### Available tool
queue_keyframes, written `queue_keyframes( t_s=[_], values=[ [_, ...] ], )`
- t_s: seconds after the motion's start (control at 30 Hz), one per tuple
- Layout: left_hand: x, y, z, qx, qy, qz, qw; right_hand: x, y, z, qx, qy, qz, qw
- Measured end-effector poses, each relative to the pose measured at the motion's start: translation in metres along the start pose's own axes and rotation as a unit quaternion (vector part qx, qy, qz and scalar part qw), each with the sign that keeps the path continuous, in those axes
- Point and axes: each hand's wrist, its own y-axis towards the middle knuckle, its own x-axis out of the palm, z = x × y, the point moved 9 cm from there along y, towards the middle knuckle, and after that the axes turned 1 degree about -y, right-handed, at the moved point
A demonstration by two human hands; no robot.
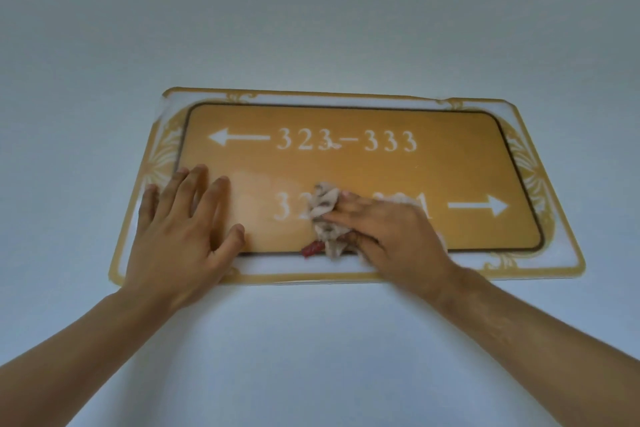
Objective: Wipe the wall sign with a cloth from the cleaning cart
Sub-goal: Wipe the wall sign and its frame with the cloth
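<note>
A yellow wall sign (346, 163) with white room numbers and two arrows hangs on the pale wall, framed by an ornate gold-and-white border. My left hand (183, 225) lies flat with spread fingers on the sign's lower left corner. My right hand (388, 232) presses a crumpled grey-beige cloth (325, 215) against the lower row of numbers, fingers over the cloth, covering part of the digits. A small red bit (311, 249) of the cloth sticks out at the sign's lower edge.
The plain pale wall (311, 28) surrounds the sign on all sides. Both forearms reach in from the bottom corners of the view. The cleaning cart is out of view.
</note>
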Motion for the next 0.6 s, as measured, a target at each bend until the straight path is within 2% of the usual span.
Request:
queue_keyframes(
  t_s=[0.23,0.3,0.33,0.4,0.47,0.53,0.6],
  values=[
    [-0.003,-0.011,0.003,0.001,0.004,-0.025,1.000,0.003,-0.055,-0.063,-0.032,0.116,-0.032,0.992],
    [-0.008,-0.014,-0.002,0.011,0.016,-0.035,0.999,0.000,-0.069,-0.067,0.006,0.195,-0.033,0.980],
    [-0.010,-0.015,-0.006,0.017,0.025,-0.038,0.999,-0.003,-0.076,-0.062,0.057,0.236,-0.018,0.970],
    [-0.017,-0.011,-0.015,0.020,0.033,-0.035,0.999,-0.014,-0.077,-0.034,0.188,0.300,0.049,0.934],
    [-0.026,-0.003,-0.025,0.015,0.035,-0.029,0.999,-0.033,-0.065,-0.001,0.270,0.297,0.145,0.904],
    [-0.031,0.004,-0.037,0.006,0.040,-0.025,0.999,-0.056,-0.037,0.026,0.289,0.250,0.234,0.894],
    [-0.034,0.009,-0.049,-0.007,0.040,-0.020,0.999,-0.071,-0.006,0.048,0.285,0.192,0.284,0.895]
  ],
)
